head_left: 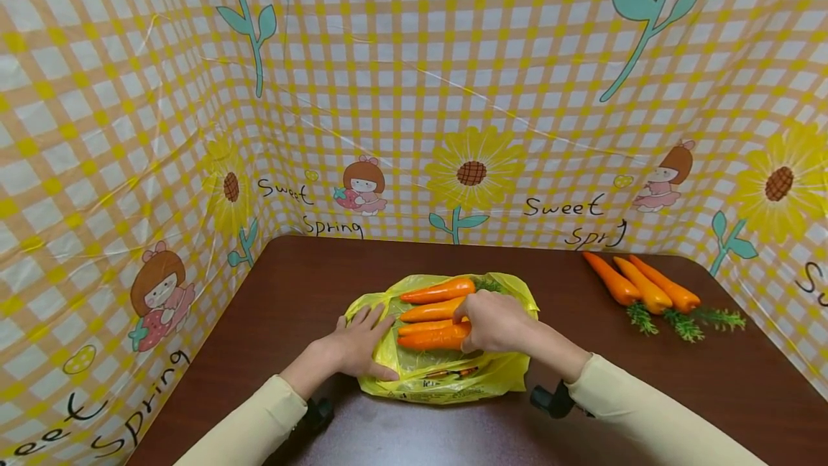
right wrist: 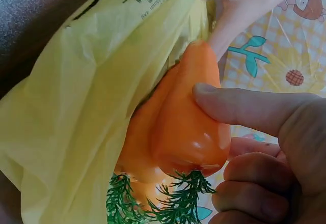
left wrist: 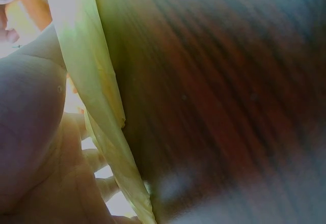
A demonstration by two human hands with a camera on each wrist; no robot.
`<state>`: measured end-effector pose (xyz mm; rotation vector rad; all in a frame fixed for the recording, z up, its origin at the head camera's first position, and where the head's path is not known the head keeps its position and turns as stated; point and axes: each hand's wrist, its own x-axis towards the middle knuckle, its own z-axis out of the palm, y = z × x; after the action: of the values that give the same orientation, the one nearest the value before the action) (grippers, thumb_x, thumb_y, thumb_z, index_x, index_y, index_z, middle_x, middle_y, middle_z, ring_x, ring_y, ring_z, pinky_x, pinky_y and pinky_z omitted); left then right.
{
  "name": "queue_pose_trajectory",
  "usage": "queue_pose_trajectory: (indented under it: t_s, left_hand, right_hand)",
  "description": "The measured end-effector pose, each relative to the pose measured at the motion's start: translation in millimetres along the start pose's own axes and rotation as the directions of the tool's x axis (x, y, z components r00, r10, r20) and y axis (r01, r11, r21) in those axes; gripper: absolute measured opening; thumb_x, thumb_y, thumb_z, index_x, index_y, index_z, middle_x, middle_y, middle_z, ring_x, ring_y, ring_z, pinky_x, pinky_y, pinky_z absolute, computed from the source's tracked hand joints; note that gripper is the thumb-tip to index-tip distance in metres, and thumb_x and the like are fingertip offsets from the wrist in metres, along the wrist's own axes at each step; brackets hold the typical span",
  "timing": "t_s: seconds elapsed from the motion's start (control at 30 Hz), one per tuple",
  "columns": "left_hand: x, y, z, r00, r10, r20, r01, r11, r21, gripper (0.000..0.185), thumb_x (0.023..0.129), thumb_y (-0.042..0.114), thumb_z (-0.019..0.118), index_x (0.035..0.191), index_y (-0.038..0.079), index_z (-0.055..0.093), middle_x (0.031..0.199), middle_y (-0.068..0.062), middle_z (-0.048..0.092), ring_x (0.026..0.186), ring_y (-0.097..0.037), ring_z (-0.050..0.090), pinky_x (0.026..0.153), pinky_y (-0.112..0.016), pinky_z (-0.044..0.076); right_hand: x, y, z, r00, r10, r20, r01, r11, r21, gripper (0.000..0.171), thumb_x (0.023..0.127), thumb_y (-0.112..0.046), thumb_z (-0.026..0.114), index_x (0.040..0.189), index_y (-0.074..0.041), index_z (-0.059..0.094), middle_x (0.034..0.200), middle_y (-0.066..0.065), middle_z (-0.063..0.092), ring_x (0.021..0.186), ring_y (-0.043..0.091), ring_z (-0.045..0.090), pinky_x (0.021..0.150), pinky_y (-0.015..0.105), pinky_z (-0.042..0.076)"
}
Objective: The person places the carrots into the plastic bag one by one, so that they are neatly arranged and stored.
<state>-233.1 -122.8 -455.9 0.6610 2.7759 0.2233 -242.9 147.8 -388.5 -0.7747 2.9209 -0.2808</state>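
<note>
A yellow plastic bag (head_left: 507, 376) lies spread on the table with several orange carrots on its inner side, their green tops to the right. My right hand (head_left: 497, 323) grips the carrot nearest me (head_left: 427, 340) by its thick end. In the right wrist view, the thumb presses on this carrot (right wrist: 191, 127), and another carrot (right wrist: 140, 137) lies just behind it. On the bag's left edge rests my left hand (head_left: 354, 347), fingers spread and thumb apart. The left wrist view shows the bag's yellow edge (left wrist: 91, 66) running across the fingers of that hand.
Three more carrots (head_left: 647, 286) with leafy tops lie at the right rear of the dark brown table (head_left: 291, 275). Checked cloth walls (head_left: 401, 128) enclose the table at the back and sides.
</note>
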Motion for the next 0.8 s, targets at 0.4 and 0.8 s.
queue_pose_trajectory:
  t_s: [0.4, 0.8]
  left_hand:
    - [-0.3, 1.0, -1.3, 1.000, 0.000, 0.001, 0.000, 1.000, -0.006, 0.103, 0.084, 0.069, 0.067, 0.162, 0.017, 0.025, 0.170, -0.013, 0.010, 0.155, -0.039, 0.013, 0.115, -0.070, 0.019]
    - [0.3, 0.2, -0.1, 1.000, 0.001, 0.017, -0.001, 1.000, -0.022, 0.103, 0.084, 0.069, 0.066, 0.162, 0.018, 0.023, 0.170, -0.012, 0.008, 0.155, -0.038, 0.011, 0.116, -0.069, 0.017]
  right_hand:
    - [-6, -5, 9, 0.999, -0.028, -0.037, 0.027, 0.999, -0.026, 0.017, 0.073, -0.018, 0.086, 0.085, -0.017, 0.076, 0.076, -0.006, 0.062, 0.065, 0.013, 0.050, 0.053, 0.035, 0.039]
    - [-12, -5, 20, 0.995, -0.089, -0.040, 0.086, 0.994, -0.071, 0.027, 0.072, -0.012, 0.083, 0.064, -0.020, 0.058, 0.060, -0.008, 0.024, 0.056, 0.010, 0.026, 0.050, 0.030, 0.021]
